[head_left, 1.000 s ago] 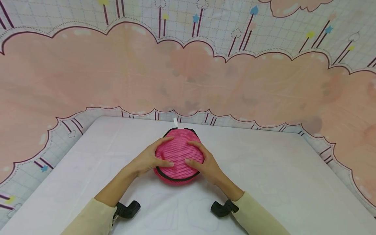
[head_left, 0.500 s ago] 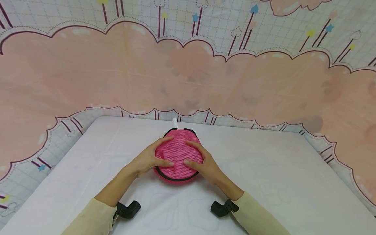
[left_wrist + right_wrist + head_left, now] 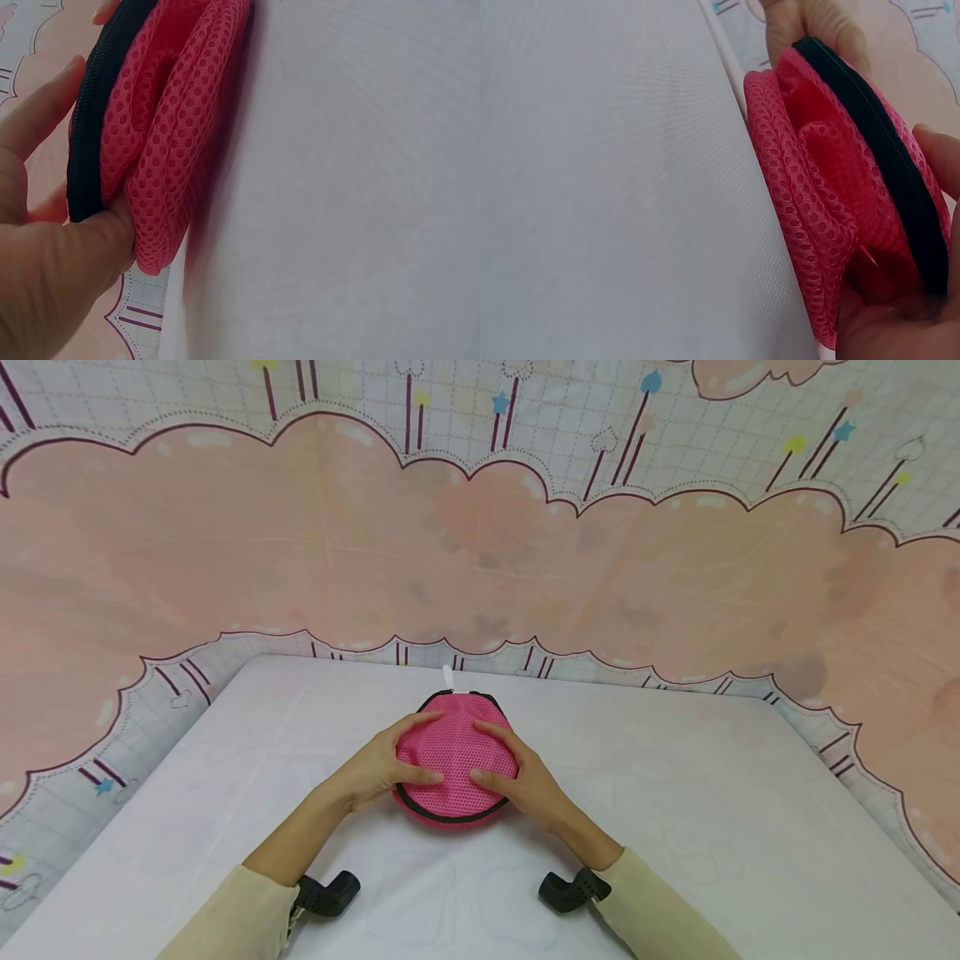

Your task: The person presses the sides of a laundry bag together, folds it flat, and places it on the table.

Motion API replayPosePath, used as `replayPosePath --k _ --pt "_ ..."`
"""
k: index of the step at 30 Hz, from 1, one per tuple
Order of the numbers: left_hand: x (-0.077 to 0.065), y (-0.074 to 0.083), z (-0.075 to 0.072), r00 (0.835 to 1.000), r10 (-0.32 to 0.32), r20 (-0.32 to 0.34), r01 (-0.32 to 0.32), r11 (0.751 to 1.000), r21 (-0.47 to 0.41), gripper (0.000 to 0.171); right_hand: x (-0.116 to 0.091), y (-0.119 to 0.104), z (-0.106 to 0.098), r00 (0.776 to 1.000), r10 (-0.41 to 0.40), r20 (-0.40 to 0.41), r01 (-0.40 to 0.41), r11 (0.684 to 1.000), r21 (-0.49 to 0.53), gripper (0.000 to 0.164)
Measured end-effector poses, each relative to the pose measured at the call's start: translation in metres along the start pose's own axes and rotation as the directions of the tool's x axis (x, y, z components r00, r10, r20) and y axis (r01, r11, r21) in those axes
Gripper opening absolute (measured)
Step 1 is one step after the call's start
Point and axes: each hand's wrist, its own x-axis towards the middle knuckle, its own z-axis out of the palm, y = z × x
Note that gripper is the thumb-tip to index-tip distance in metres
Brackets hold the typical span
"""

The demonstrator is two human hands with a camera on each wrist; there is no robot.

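Pink, round mesh pouch with black zip band: on white, flat, cloth-covered table. Bare left hand grips pouch's left side; bare right hand, its right. Risk: uneven squeezing could crumple soft mesh.

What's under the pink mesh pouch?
White tabletop shows all around it, and in both wrist views the pink mesh pouch appears to rest on that surface. The patch directly beneath is covered, so anything there can't be seen.
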Motion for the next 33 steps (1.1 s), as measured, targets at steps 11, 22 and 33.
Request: replayPosePath --k 11,22,33 --pt "0.000 -0.002 0.000 1.000 -0.019 0.000 0.019 1.000 0.002 0.088 0.002 0.004 -0.001 1.000 0.013 0.019 -0.013 1.000 -0.011 0.060" --pt "0.000 0.000 -0.001 1.000 -0.015 -0.003 0.015 0.999 0.050 0.088 0.010 0.037 -0.002 1.000 -0.019 -0.002 0.019 1.000 -0.006 0.058" --pt "-0.005 0.016 -0.012 0.998 -0.058 -0.035 0.065 0.965 0.254 0.077 0.006 0.019 -0.014 0.993 -0.116 0.030 0.119 0.985 -0.121 0.049"
